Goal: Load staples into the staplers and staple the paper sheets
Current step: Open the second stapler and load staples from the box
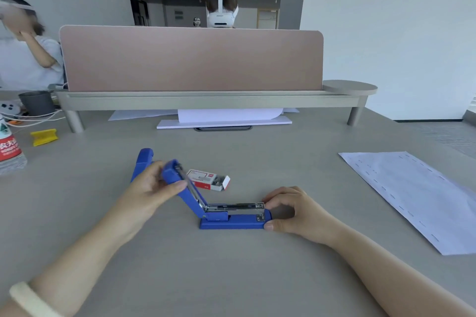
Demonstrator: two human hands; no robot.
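Note:
A blue stapler [233,222] lies on the grey desk with its top arm swung up and back, baring the metal staple channel. My left hand [152,188] grips the raised arm near its tip. My right hand [291,210] pinches the front end of the base and channel. Behind my left hand stands a second blue stapler [143,161], partly hidden. A small red and white staple box [210,179] lies open just beyond the stapler. A stack of white paper sheets [412,195] with rows of staples along its edges lies to the right.
A raised shelf with a pink divider [190,59] spans the back, more white paper [226,117] under it. At left are a yellow block [43,137], a water bottle [10,152], a dark cup [37,103] and cables. Other people sit beyond the divider and at far left.

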